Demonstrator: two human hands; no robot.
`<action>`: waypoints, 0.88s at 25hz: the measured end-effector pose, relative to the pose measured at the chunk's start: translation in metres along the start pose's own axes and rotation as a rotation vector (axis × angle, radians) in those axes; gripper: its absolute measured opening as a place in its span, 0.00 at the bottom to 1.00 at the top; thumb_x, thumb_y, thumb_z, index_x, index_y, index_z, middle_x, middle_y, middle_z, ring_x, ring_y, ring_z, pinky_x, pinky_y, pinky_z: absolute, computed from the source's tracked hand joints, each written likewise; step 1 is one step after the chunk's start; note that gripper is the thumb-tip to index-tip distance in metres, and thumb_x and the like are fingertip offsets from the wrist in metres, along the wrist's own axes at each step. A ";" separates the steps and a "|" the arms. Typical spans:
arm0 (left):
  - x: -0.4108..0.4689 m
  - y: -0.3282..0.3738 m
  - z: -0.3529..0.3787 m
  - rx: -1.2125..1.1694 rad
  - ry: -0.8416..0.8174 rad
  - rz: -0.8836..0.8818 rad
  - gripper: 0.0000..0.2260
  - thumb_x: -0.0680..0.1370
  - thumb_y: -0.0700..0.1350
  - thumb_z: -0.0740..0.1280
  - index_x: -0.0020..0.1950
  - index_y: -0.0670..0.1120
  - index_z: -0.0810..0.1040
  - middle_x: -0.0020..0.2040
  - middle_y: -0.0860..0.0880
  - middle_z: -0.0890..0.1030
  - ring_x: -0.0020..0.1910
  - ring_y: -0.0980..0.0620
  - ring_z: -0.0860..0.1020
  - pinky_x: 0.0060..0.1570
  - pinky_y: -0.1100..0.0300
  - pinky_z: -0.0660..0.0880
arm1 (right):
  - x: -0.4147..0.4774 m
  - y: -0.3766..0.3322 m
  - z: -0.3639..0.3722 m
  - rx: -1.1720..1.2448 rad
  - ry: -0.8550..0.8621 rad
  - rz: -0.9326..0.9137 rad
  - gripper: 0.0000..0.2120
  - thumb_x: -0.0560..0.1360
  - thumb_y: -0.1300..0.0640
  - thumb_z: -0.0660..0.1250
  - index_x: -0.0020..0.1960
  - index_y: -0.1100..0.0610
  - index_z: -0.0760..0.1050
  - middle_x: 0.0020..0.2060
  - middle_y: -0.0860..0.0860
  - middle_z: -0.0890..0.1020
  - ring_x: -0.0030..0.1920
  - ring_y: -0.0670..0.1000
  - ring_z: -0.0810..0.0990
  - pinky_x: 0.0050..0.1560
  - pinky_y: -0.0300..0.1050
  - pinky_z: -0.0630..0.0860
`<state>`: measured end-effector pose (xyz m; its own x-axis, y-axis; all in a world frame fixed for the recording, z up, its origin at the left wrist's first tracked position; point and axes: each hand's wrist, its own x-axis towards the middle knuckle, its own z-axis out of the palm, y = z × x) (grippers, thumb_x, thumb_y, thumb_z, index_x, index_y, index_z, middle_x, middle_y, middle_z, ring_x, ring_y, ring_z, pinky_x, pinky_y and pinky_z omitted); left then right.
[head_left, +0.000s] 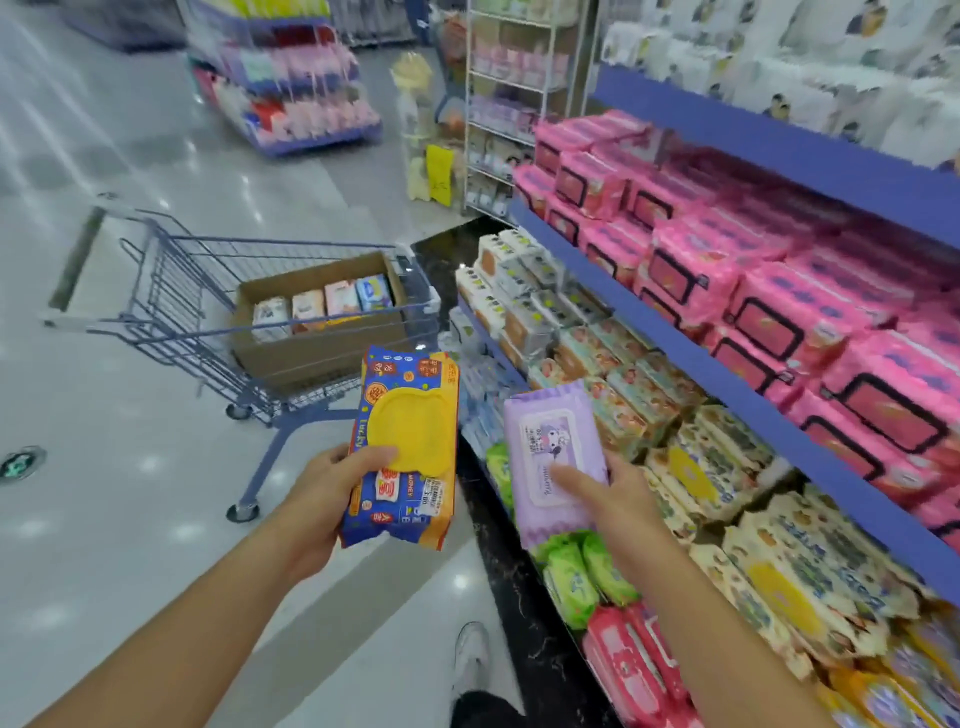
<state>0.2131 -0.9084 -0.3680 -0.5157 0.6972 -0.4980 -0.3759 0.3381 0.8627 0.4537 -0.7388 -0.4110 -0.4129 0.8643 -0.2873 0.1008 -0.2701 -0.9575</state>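
Head view: the only view, looking down over both forearms in a shop aisle.
Left hand: curled round the lower edge of a blue-and-orange soft plastic wipes pack with a yellow flip lid — thumb on the lid, the other fingers hidden behind.
Blue-and-orange pack: upright in that hand, rising above it, lid towards the camera.
Right hand: grips a pale purple soft wipes pack with a white printed lid. The thumb lies across the front; the fingers are behind, out of sight.
Purple pack: upright above and just inward of the right hand, near the other pack but apart from it.
Blue wire shopping trolley: beyond the left hand, on the glossy grey floor.
Brown cardboard box: inside the trolley, with small packs standing in a row.
Blue-edged shelf: to the outer side of the right hand — pink packs on the tier above.
Green packs: just below the right hand.
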 end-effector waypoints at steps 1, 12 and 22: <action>0.015 0.012 -0.020 -0.018 0.038 0.014 0.28 0.61 0.48 0.80 0.59 0.44 0.79 0.44 0.43 0.89 0.33 0.48 0.87 0.26 0.59 0.79 | 0.029 -0.004 0.029 -0.001 -0.042 0.004 0.20 0.65 0.57 0.80 0.55 0.60 0.82 0.47 0.57 0.88 0.44 0.56 0.87 0.43 0.49 0.83; 0.183 0.119 -0.209 -0.257 0.380 0.056 0.30 0.62 0.52 0.77 0.61 0.41 0.79 0.48 0.40 0.88 0.37 0.45 0.87 0.29 0.58 0.80 | 0.281 -0.073 0.304 -0.079 -0.373 0.070 0.13 0.73 0.62 0.76 0.56 0.60 0.80 0.47 0.57 0.88 0.44 0.56 0.87 0.38 0.46 0.82; 0.415 0.202 -0.356 -0.289 0.349 -0.033 0.31 0.62 0.50 0.81 0.61 0.41 0.78 0.48 0.40 0.88 0.42 0.42 0.88 0.35 0.54 0.83 | 0.464 -0.066 0.486 -0.061 -0.306 0.185 0.18 0.71 0.61 0.78 0.59 0.60 0.79 0.49 0.58 0.88 0.47 0.61 0.87 0.40 0.51 0.82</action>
<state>-0.3510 -0.7761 -0.4310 -0.7099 0.4172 -0.5675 -0.5706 0.1317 0.8106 -0.1849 -0.5261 -0.4697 -0.6336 0.6334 -0.4443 0.2495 -0.3763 -0.8923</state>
